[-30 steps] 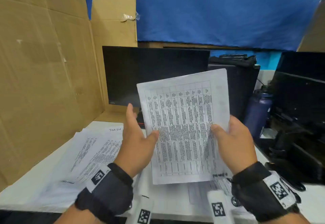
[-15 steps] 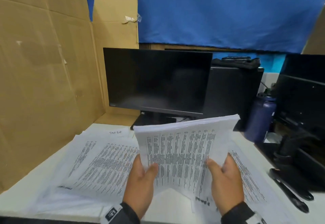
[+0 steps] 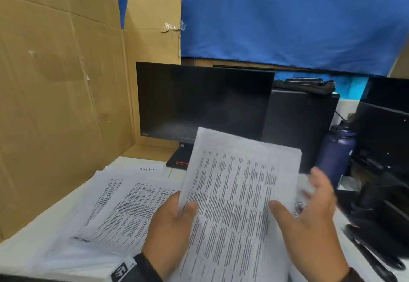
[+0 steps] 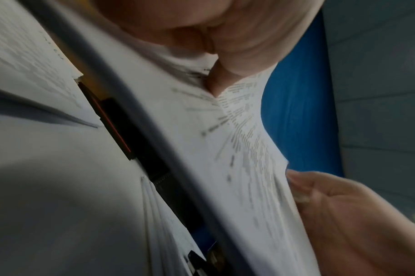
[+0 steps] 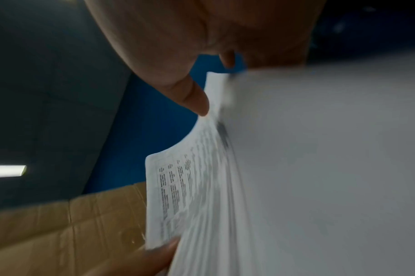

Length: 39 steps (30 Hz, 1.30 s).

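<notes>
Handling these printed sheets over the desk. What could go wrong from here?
1. Only the left hand pinches the held sheets, at one edge; the right hand looks open, so they may sag or slide out.
2. Loose papers lie spread to the left; dropped pages could mix in.
3. The water bottle stands near the right hand and might get knocked.

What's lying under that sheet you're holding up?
More printed sheets spread over the white desk, showing beside it. What lies directly beneath the held sheet is covered.
</notes>
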Each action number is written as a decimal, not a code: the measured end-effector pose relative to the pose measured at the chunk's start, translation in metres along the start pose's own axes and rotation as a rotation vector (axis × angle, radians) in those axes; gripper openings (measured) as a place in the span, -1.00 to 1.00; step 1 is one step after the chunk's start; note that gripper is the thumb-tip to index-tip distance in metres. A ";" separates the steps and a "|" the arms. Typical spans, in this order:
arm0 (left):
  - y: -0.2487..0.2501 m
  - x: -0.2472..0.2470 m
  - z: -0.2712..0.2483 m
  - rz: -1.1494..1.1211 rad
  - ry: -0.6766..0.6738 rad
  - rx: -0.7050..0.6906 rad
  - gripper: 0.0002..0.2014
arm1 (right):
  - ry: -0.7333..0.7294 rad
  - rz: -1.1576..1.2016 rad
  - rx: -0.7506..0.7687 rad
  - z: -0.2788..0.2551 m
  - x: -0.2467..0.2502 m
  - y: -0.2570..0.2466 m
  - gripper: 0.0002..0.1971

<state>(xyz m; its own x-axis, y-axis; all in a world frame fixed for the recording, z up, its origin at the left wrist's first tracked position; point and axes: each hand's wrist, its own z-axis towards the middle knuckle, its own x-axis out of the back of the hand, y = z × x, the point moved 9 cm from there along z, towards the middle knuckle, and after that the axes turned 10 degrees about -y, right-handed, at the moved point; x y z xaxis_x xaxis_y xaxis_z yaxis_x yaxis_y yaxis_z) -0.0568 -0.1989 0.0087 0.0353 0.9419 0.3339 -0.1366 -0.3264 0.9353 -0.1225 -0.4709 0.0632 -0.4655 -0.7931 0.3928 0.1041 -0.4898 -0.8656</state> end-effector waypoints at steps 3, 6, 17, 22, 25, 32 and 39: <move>-0.007 -0.008 -0.003 0.164 -0.106 -0.021 -0.81 | 0.057 -0.453 0.308 -0.010 0.002 -0.054 -0.08; -0.006 -0.025 -0.012 0.467 -0.226 -0.091 -0.78 | -0.151 -0.584 0.365 -0.004 -0.024 -0.064 -0.53; 0.006 -0.042 -0.030 0.499 -0.370 -0.194 -0.80 | -0.234 -0.338 0.282 -0.008 -0.039 -0.030 -0.80; 0.025 -0.044 -0.038 0.576 -0.273 -0.263 -0.72 | -0.204 -0.312 0.356 -0.020 -0.049 -0.038 -0.82; 0.024 -0.041 -0.039 0.643 -0.229 -0.259 -0.69 | -0.253 -0.264 0.331 -0.026 -0.059 -0.032 -0.81; 0.020 -0.045 -0.039 0.769 -0.251 -0.250 -0.71 | -0.517 -0.186 0.180 -0.017 -0.058 -0.005 -0.84; -0.007 -0.017 -0.007 0.529 -0.285 -0.109 -0.65 | -0.154 -0.916 -0.334 0.070 0.106 0.146 -0.62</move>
<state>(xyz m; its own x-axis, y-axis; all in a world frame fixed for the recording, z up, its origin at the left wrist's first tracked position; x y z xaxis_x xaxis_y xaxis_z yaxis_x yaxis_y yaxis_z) -0.0632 -0.2124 -0.0044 0.1968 0.5912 0.7822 -0.3078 -0.7202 0.6218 -0.0954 -0.6516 0.0003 -0.1207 -0.2084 0.9706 -0.5044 -0.8292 -0.2408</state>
